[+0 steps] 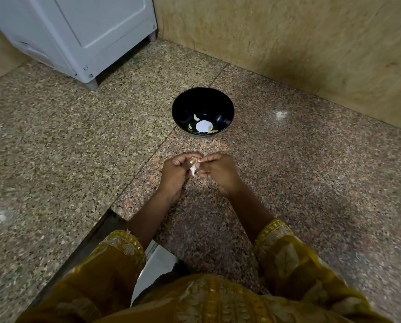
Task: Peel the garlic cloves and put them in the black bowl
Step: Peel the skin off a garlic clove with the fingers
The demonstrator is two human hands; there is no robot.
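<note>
A black bowl [225, 106] stands on the speckled granite counter, ahead of my hands. Several peeled pale garlic cloves [196, 117] lie at its bottom around a bright reflection. A garlic clove [193, 168] with papery skin sits between my two hands, a little nearer than the bowl. My left hand [175, 174] pinches it with curled fingers. My right hand [220, 172] pinches the skin at the clove's top with thumb and fingertips. Most of the clove is hidden by my fingers.
A white appliance [83, 36] stands at the back left of the counter [311, 173]. A beige stone wall [299, 43] runs along the back right. The counter's edge steps down near my left sleeve [115, 250].
</note>
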